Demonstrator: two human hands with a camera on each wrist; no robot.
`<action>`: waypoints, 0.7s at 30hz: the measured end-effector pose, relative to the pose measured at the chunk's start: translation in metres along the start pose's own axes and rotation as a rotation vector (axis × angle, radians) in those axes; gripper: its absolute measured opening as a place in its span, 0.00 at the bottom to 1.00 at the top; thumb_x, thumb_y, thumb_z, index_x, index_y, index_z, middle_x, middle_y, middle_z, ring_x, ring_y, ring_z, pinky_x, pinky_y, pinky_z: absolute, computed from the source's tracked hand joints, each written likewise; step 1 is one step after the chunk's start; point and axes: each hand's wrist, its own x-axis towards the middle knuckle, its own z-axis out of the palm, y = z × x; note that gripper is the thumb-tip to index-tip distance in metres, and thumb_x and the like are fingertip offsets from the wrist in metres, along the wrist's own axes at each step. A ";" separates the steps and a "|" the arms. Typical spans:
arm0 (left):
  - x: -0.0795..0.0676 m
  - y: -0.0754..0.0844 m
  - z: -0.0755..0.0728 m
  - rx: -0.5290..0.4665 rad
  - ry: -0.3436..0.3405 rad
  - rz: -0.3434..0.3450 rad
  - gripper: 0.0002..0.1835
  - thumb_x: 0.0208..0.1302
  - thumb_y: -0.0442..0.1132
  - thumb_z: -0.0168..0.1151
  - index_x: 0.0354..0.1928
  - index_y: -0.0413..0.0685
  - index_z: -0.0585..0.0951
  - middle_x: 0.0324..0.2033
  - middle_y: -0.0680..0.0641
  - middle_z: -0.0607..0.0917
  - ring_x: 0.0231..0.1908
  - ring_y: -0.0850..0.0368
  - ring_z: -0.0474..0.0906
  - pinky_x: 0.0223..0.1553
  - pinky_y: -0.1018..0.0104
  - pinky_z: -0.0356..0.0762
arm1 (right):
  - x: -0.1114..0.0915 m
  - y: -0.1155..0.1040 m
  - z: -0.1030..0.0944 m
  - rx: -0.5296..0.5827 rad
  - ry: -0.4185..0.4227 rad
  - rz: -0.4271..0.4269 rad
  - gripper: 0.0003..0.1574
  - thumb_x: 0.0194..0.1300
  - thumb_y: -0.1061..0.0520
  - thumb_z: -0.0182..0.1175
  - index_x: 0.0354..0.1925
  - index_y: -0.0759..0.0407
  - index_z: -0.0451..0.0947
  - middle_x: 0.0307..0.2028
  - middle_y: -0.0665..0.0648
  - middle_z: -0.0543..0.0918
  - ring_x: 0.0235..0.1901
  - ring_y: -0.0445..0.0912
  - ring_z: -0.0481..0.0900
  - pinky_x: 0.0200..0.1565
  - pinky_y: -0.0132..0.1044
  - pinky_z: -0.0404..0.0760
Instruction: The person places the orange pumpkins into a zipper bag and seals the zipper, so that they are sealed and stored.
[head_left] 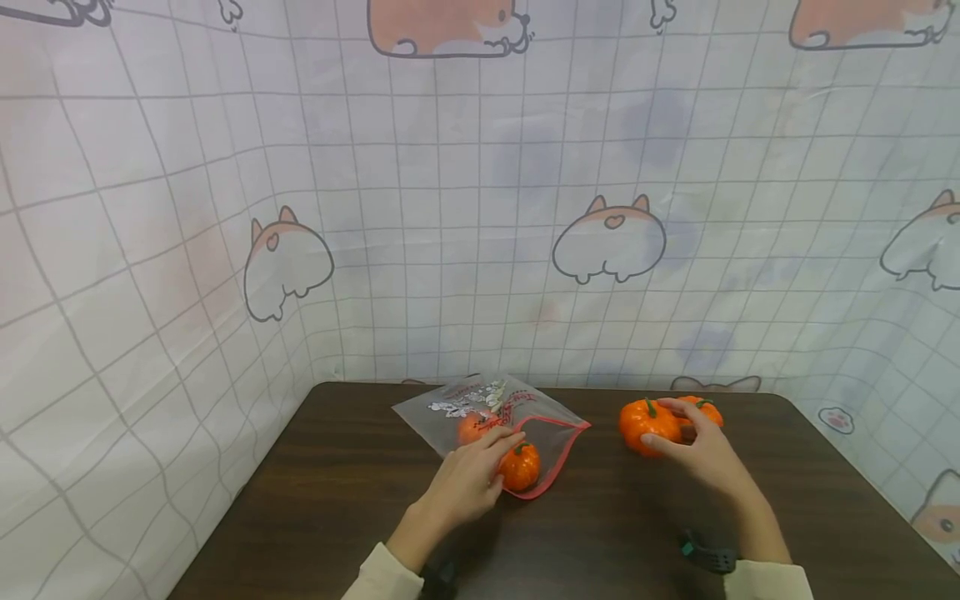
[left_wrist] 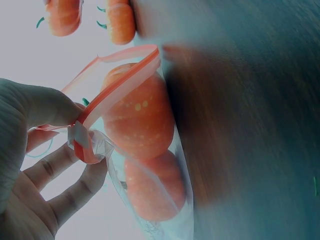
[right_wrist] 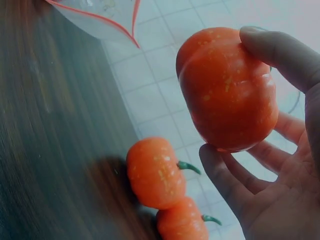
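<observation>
A clear zip bag (head_left: 551,433) with a red zip edge lies on the table, holding two small orange pumpkins: one (head_left: 520,467) near its mouth and one (head_left: 474,427) deeper in. My left hand (head_left: 468,477) pinches the bag's red edge (left_wrist: 86,145) between thumb and fingers, and the mouth gapes in the left wrist view. On the right, my right hand (head_left: 701,446) grips another pumpkin (right_wrist: 227,90) between thumb and fingertips, raised off the table. Two more pumpkins, a nearer one (right_wrist: 155,172) and a partly cut-off one (right_wrist: 182,222), rest on the table below it.
The dark wood table (head_left: 337,467) runs back to a white gridded curtain (head_left: 450,250) with dog drawings, which also hangs at both sides. A dark strap (head_left: 707,554) shows by the right wrist.
</observation>
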 end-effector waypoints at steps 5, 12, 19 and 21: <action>0.000 -0.001 0.001 0.001 0.015 0.006 0.37 0.56 0.30 0.69 0.70 0.53 0.75 0.63 0.54 0.80 0.28 0.62 0.69 0.22 0.71 0.62 | 0.001 -0.005 0.005 0.012 -0.015 -0.044 0.45 0.68 0.43 0.67 0.75 0.55 0.62 0.66 0.71 0.74 0.59 0.60 0.76 0.45 0.40 0.80; -0.001 -0.001 -0.001 0.001 0.024 0.010 0.37 0.56 0.30 0.69 0.70 0.53 0.75 0.63 0.54 0.80 0.28 0.62 0.69 0.21 0.72 0.62 | 0.002 -0.009 0.011 -0.001 -0.032 -0.059 0.44 0.67 0.42 0.67 0.73 0.54 0.64 0.69 0.67 0.71 0.62 0.64 0.73 0.47 0.46 0.80; -0.001 -0.002 -0.001 0.005 0.039 0.016 0.38 0.55 0.30 0.69 0.70 0.55 0.75 0.62 0.54 0.80 0.27 0.63 0.68 0.21 0.73 0.61 | 0.002 -0.013 0.017 -0.017 -0.046 -0.084 0.42 0.66 0.42 0.68 0.72 0.52 0.66 0.69 0.66 0.71 0.64 0.66 0.71 0.49 0.53 0.81; -0.001 -0.002 -0.001 0.003 0.034 0.010 0.37 0.56 0.30 0.69 0.70 0.56 0.75 0.62 0.54 0.80 0.27 0.63 0.68 0.20 0.73 0.61 | 0.003 -0.014 0.020 -0.006 -0.055 -0.089 0.42 0.65 0.43 0.68 0.71 0.52 0.67 0.68 0.66 0.72 0.64 0.65 0.72 0.49 0.51 0.82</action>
